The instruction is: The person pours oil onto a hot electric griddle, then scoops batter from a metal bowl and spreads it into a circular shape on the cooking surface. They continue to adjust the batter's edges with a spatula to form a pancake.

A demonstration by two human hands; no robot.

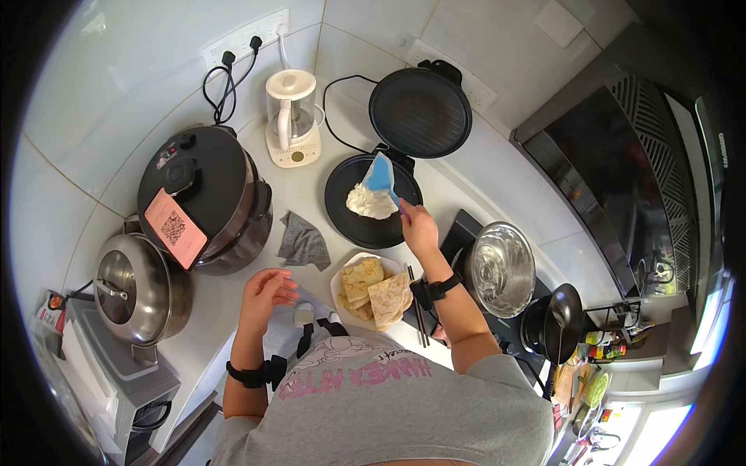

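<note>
My right hand grips the handle of a blue scraper, whose blade touches a mound of white dough or batter. The mound lies on the black lower plate of an electric griddle; the griddle's round lid stands raised behind it. My left hand hovers near the counter edge with fingers apart and holds nothing. Between the hands, a white dish holds folded flatbreads, with dark chopsticks beside it. A grey cloth lies left of the griddle.
A metal bowl with pale residue sits at the right, near a black wok. At the left stand an electric pressure cooker with a phone on its lid and a lidded steel pot. A glass kettle stands behind.
</note>
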